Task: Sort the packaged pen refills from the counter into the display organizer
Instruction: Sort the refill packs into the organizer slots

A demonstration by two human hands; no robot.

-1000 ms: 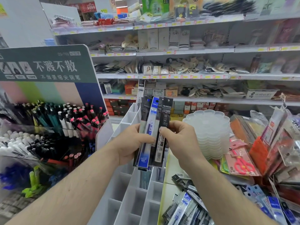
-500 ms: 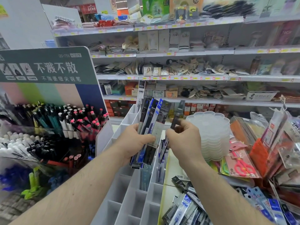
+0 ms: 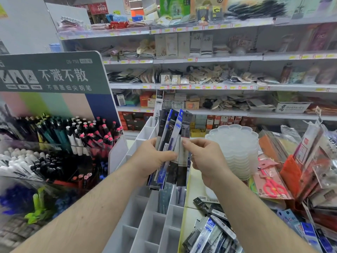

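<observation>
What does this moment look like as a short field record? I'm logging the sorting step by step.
left hand: holds a fanned bundle of refill packs
right hand: pinches the rightmost pack
display organizer: white, below the hands; a few packs stand in its compartments
counter pile: loose refill packs, lower right

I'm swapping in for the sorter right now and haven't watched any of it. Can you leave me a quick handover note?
Left hand grips a fanned bunch of refill packs above the white organizer.
Right hand pinches the rightmost pack of that fan.
Done: a few packs already stand in organizer slots below the hands.
Left: slot the held bunch, then the loose pile on the counter. Most compartments are unfilled.
</observation>
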